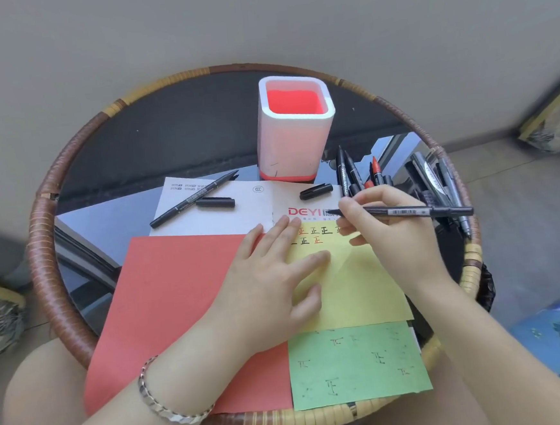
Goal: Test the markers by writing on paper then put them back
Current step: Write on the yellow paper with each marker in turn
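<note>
My right hand [385, 224] grips a black marker [412, 211], its tip pointing left just above the top edge of the yellow paper [355, 287]. Black and red characters run along the top of that sheet. My left hand [270, 273] lies flat on the yellow paper, fingers spread, holding it down. A white pen holder with a red inside [293, 127] stands empty at the back. An uncapped black marker [192, 199] lies on a white sheet [219, 220] with two loose caps [215, 202] [316, 191]. Several markers [437, 180] lie in a heap at the right.
A red sheet [179, 307] and a green sheet with written characters [357, 364] lie toward me on the round glass table with a woven rim [46, 264]. A red-tipped marker [375, 171] lies beside the holder. Patterned cushions sit on both sides.
</note>
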